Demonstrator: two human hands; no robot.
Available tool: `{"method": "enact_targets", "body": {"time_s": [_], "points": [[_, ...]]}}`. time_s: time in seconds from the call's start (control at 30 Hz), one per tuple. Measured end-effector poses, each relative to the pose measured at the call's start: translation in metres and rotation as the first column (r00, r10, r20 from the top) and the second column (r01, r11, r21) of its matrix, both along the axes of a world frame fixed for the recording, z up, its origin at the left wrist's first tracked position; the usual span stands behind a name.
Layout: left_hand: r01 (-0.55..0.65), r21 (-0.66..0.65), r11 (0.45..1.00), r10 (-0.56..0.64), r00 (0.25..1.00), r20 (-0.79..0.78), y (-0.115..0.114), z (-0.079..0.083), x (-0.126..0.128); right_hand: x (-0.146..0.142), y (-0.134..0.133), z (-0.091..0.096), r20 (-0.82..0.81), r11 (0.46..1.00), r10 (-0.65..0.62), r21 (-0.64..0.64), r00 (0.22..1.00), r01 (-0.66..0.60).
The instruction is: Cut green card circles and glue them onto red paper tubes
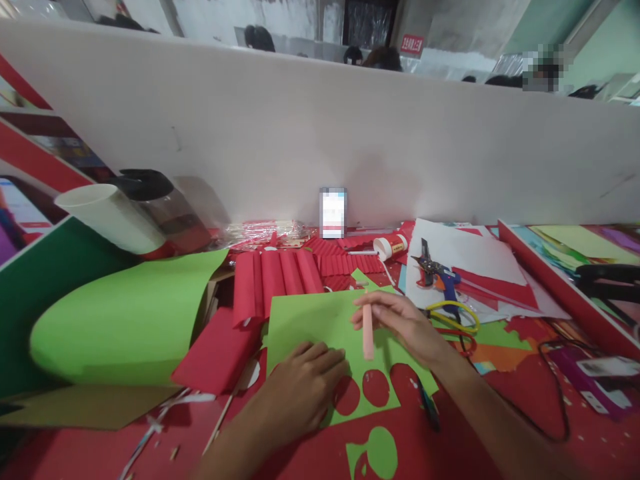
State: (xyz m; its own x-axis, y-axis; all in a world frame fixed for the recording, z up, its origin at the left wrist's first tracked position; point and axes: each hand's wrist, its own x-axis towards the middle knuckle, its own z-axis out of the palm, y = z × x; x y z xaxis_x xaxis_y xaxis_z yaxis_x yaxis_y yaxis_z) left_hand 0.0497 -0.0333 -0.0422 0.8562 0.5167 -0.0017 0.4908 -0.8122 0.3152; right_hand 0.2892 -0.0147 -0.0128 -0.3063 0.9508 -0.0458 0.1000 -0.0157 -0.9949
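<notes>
A light green paper sheet (310, 320) lies before me on the red table, with round holes cut near its lower edge that show red beneath. My left hand (310, 380) rests on the sheet's lower left part, fingers laid down beside the holes. Over the sheet's right side, my right hand (395, 320) pinches a pale pink narrow strip (368, 333), which points down toward the paper; its exact kind is unclear. Below the sheet lies a green paper offcut with a round shape (383, 453). A dark-handled tool (427, 403) lies at the sheet's lower right edge.
Red rolled paper pieces (280, 273) and a large curled green sheet (125, 320) lie left. A blue glue gun (447, 283) and yellow-handled scissors (455, 317) sit right, near a dark cable (565, 420). A phone (333, 213) leans against the white partition (270, 147).
</notes>
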Motion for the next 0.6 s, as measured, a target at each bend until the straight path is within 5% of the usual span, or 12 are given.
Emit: {"method": "enact_targets", "body": {"time_s": [0.17, 0.43, 0.6], "points": [[0.017, 0.005, 1.000, -0.017, 0.999, 0.041, 0.001, -0.005, 0.001, 0.002, -0.005, -0.036, 0.049, 0.998, -0.031, -0.046, 0.998, 0.033], [-0.007, 0.075, 0.997, 0.006, 1.000, 0.020, -0.002, -0.013, 0.001, -0.003, -0.010, -0.050, 0.367, 0.980, -0.030, 0.192, 0.930, -0.044], [-0.005, 0.056, 0.998, 0.006, 1.000, -0.012, -0.002, -0.015, 0.001, -0.006, -0.014, -0.057, 0.440, 0.996, -0.041, 0.090, 0.897, 0.001]]}}
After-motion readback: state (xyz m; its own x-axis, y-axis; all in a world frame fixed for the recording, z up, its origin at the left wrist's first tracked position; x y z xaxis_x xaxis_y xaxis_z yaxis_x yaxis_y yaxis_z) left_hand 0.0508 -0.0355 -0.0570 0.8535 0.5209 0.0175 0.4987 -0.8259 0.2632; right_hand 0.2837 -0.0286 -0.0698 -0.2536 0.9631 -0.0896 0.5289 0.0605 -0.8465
